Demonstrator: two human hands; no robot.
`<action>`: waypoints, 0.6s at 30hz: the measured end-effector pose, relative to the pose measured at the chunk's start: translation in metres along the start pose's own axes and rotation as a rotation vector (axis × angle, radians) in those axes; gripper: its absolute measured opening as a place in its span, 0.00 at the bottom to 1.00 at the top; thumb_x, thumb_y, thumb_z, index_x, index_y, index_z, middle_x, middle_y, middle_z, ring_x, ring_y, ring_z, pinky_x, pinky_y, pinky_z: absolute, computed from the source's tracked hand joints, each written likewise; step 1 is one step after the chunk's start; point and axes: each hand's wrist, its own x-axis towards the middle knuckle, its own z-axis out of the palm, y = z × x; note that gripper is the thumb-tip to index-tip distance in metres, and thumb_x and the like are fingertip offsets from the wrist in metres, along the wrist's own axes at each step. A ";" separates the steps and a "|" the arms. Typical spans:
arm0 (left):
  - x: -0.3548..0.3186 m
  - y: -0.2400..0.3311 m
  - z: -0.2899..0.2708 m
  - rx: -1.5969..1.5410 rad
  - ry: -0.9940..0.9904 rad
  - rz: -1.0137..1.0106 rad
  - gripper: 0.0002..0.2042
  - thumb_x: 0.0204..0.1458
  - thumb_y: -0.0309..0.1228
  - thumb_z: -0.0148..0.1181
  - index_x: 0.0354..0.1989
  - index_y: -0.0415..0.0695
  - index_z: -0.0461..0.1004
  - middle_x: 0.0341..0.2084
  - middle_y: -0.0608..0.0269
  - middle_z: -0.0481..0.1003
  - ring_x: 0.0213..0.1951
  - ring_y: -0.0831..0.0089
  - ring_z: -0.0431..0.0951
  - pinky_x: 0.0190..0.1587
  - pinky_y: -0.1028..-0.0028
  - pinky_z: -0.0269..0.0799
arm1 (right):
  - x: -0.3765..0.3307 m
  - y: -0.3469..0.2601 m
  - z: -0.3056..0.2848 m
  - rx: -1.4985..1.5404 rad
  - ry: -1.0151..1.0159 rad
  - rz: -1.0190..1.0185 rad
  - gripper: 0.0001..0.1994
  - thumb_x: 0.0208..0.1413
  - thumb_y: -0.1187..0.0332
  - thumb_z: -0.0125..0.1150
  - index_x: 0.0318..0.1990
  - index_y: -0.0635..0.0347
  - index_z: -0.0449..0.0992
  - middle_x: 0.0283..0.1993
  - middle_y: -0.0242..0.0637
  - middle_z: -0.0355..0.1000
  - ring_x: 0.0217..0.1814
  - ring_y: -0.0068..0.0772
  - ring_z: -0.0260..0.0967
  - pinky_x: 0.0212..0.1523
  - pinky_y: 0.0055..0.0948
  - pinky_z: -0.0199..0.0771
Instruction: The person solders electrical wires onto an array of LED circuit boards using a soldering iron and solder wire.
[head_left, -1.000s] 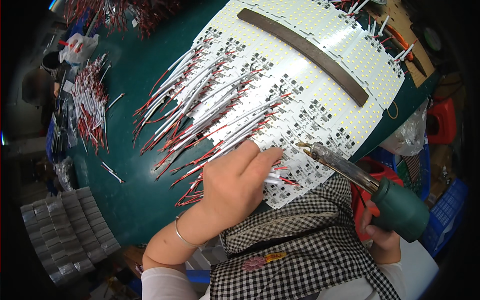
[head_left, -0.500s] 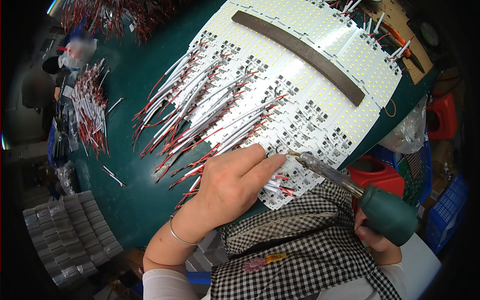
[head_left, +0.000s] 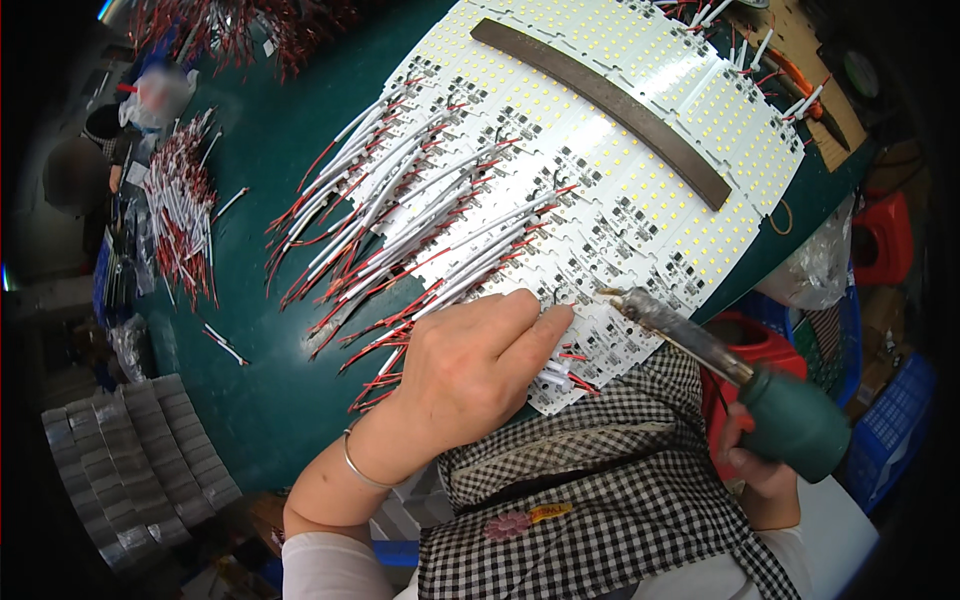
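Since the earlier frames the soldering iron (head_left: 700, 345) has swung in — its tip now sits at the near edge of the LED board panel (head_left: 620, 180), just right of the left hand (head_left: 480, 365). That hand's fingers (head_left: 545, 325) press down, curled over red-and-white lead wires (head_left: 560, 370) against the panel; the right hand (head_left: 760, 460) is wrapped tight around the green handle. Judging by this, a lead is being soldered — next calls for steady tip contact on the pad. The panel lies on the green counter (head_left: 270, 400).

The left hand (head_left: 470, 375) covers the wire ends beneath its fingers (head_left: 535, 325). The solder joint beside them is too small to resolve. Far left of the fingers, a blurred figure (head_left: 75, 175) sits.
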 end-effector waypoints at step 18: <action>-0.010 -0.008 -0.010 0.043 0.379 -0.178 0.32 0.36 0.14 0.62 0.57 0.38 0.75 0.22 0.60 0.73 0.24 0.63 0.74 0.27 0.67 0.70 | 0.022 -0.009 -0.011 0.393 0.118 -0.264 0.32 0.52 0.72 0.66 0.61 0.79 0.58 0.23 0.38 0.68 0.18 0.25 0.65 0.20 0.20 0.69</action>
